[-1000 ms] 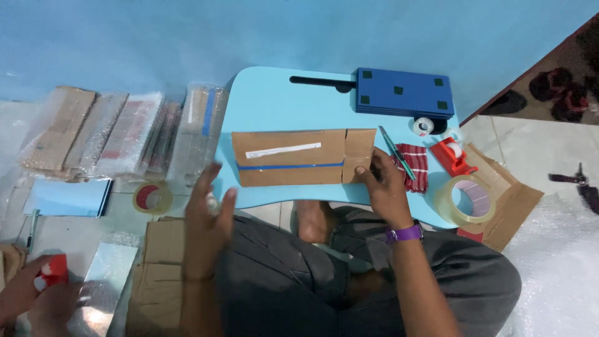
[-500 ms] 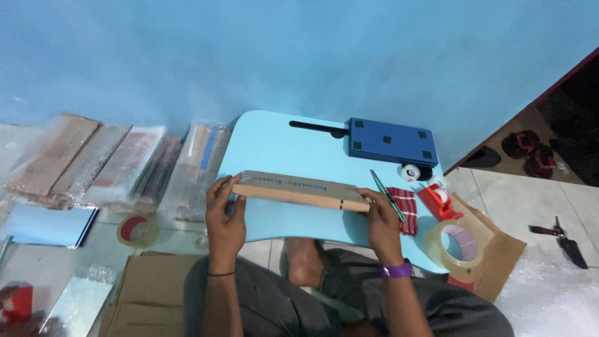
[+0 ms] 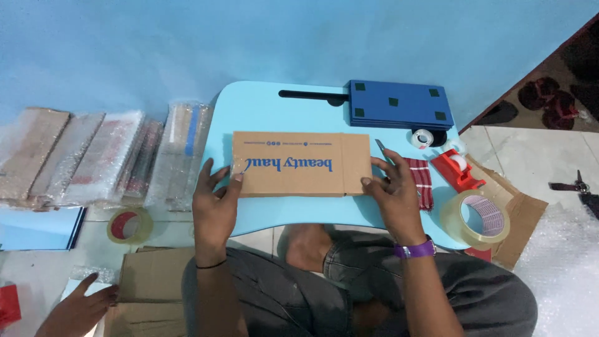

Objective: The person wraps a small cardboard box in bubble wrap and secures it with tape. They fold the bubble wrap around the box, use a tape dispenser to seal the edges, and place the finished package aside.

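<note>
Our left hand presses its fingertips on the near left corner of the flat cardboard box, and our right hand does the same at the near right corner. Both hands are spread open, well apart, pinning the box rather than gripping it, so it likely stays flat and square on the light blue table right in front of us. The printed side faces up, with the lettering upside down from where we sit.

Half a second ago we held the box tilted up on its edge between both hands; now it lies flat with the broad face showing.

Just beyond our right hand lie a pen and a red checked cloth, then a red tape dispenser and a big roll of clear tape. Farther off past the box sits a dark blue board. Out past our left hand are bubble-wrapped packets and a red-cored tape roll on the floor. Another person's hand rests low to our left.
</note>
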